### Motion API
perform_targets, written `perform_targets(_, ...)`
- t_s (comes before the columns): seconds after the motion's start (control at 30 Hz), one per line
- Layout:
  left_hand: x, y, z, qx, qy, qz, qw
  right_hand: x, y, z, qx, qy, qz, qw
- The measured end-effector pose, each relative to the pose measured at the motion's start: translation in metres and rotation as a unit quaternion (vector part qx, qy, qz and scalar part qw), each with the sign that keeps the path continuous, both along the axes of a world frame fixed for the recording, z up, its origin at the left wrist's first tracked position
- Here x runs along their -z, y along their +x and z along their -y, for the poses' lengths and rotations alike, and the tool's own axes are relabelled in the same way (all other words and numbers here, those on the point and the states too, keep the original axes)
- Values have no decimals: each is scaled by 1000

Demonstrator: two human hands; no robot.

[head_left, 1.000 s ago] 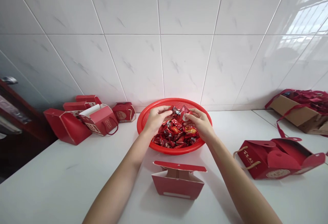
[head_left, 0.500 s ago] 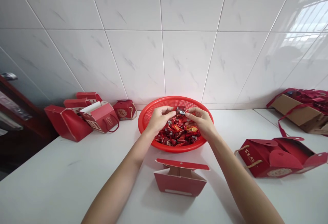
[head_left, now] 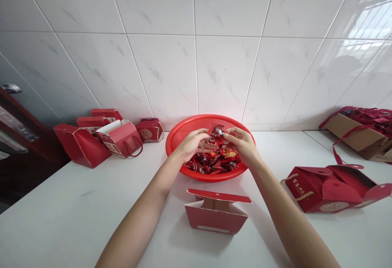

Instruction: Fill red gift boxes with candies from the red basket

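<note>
Wrapped candies [head_left: 211,159], mostly red and dark red, are heaped in a red plastic basket [head_left: 196,175] with a perforated wall. Above the heap, my right hand [head_left: 242,143] pinches a dark red wrapped candy [head_left: 218,131] with a shiny patch, using thumb and fingertips. My left hand [head_left: 194,144] is over the left side of the basket, its fingers apart and stretched toward that candy; whether a fingertip touches it is unclear. In front of the basket, between my forearms, stands a red carton [head_left: 216,219] with its top open.
Several red gift boxes [head_left: 81,145] stand at the left by the tiled wall, with a small red box [head_left: 148,130] beside them. On the right lies an unfolded red box [head_left: 324,188] with rope handles. Behind it, a cardboard box [head_left: 355,133] holds dark red ribbons.
My left hand has loosened its pinch, and its fingers have spread apart. The candy stays in my right fingertips, tilted slightly differently. The view has shifted a little.
</note>
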State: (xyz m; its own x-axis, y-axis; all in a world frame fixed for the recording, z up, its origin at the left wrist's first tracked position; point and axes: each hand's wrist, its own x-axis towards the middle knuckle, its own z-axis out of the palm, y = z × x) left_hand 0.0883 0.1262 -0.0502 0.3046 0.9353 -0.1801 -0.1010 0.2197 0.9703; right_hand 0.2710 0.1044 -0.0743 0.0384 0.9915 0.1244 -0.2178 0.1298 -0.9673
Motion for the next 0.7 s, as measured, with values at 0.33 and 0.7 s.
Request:
perform_targets(0.33,6,0,-3,-67,147,-41,986,-1,1,-1,10,16,-7,1000)
perform_targets(0.7,9,-4,-6,-31,165,-35,985,1,1,-3,-13,5,-6,1000)
